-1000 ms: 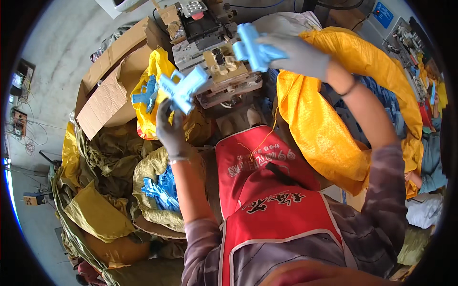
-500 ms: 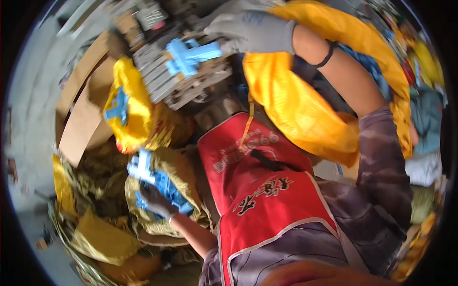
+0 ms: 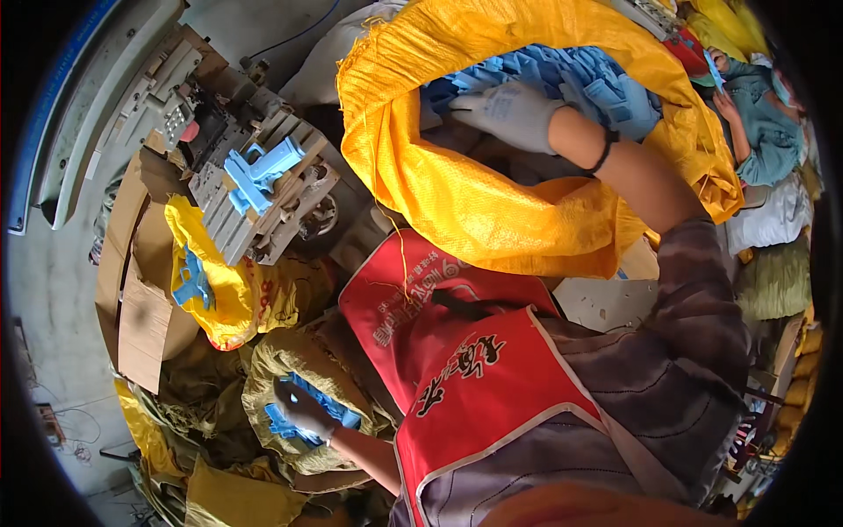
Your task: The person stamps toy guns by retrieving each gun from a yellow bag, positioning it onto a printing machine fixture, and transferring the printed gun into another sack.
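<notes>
A blue toy gun (image 3: 262, 173) is lying on the machine (image 3: 218, 204). The right hand (image 3: 514, 116) is hovering in the mouth of the yellow sack (image 3: 430, 215), the left hand (image 3: 303, 413) over the olive sack (image 3: 263, 369); I cannot tell either's grip or contents.

Strong light is received by the yellow sack (image 3: 509, 250) and the red apron (image 3: 500, 386), while deep shadow is noted inside the sack's mouth. The left hand (image 3: 303, 411) is dimly lit. Central detail is sharply rendered. The blue strip (image 3: 46, 114) is bowed by lens distortion, and the outer corners are blacked out.
</notes>
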### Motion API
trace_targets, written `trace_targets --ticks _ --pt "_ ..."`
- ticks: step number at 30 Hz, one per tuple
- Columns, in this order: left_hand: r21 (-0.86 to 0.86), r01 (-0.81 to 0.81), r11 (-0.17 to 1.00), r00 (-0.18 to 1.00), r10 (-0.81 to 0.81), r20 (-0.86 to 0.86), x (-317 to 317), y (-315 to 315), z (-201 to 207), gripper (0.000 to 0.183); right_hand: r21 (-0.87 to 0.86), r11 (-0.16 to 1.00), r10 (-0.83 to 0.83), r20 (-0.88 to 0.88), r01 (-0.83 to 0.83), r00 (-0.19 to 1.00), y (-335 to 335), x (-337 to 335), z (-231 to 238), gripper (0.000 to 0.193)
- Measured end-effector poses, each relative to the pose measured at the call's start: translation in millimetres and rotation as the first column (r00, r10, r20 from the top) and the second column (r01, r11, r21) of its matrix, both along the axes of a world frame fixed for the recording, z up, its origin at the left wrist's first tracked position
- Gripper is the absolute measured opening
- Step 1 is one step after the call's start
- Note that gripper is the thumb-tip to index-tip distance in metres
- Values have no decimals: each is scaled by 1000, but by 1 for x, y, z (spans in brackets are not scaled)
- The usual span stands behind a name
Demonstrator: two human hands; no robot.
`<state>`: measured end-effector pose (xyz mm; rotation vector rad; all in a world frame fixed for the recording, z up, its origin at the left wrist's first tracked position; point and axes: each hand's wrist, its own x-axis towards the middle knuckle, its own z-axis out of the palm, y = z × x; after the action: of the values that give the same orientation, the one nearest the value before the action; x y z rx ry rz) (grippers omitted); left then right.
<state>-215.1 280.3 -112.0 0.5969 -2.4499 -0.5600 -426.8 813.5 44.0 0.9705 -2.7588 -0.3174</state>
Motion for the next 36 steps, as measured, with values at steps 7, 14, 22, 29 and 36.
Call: trace_targets --ticks 7,14,22,29,36 --pt "-22 164 986 986 -163 12 -6 25 29 25 -272 961 -45 1 44 999 -1 2 34 30" --pt "47 17 999 1000 -17 15 3 15 20 28 -308 816 -493 69 488 867 77 15 71 27" --pt "-13 157 987 987 -158 -42 -36 29 30 26 -304 873 -439 -153 380 885 90 21 77 27" --pt "-28 177 984 980 -179 -90 -39 18 41 22 -104 932 -312 261 348 913 106 20 60 36" --pt "-183 377 908 891 -409 -197 -125 47 107 19 -219 941 -117 503 258 856 117 49 102 41"
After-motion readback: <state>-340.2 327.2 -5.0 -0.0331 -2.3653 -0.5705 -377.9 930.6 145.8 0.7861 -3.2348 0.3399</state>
